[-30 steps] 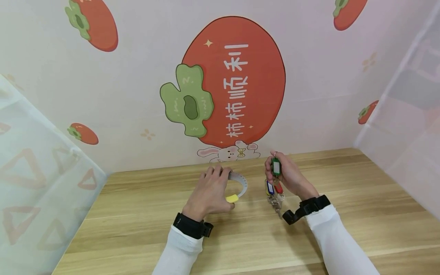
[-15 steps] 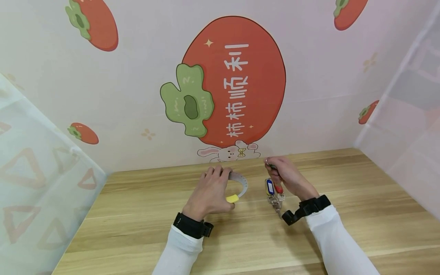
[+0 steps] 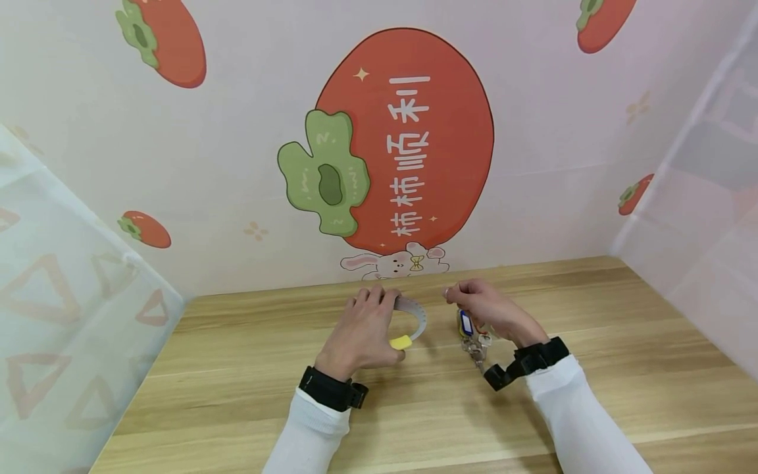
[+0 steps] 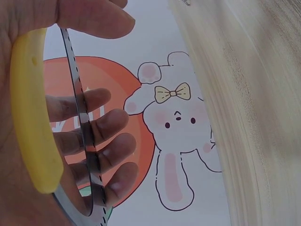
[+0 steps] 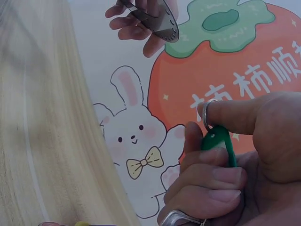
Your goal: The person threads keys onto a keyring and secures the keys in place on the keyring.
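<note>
In the head view my left hand (image 3: 362, 332) holds a curved grey metal band (image 3: 419, 319) with a yellow handle (image 3: 401, 342). The left wrist view has that handle (image 4: 35, 117) against the palm, the fingers spread behind the band; small holes line its edge. My right hand (image 3: 488, 306) is to the right, holding a green key tag (image 5: 216, 141) in its curled fingers. Thumb and forefinger pinch the tag's split ring (image 5: 207, 115). Below that hand is a blue key tag (image 3: 466, 322) beside metal keys (image 3: 476, 352); whether these hang or lie there I cannot tell.
Both hands are over a wooden table (image 3: 237, 382). A white wall sheet (image 3: 225, 164) with persimmon and rabbit prints rises behind it. Pale side sheets (image 3: 77, 316) close off the left and right.
My right hand has turned and moved slightly left, bringing the split ring toward the metal band. The green tag is hidden in the head view now. My left hand has stayed still.
</note>
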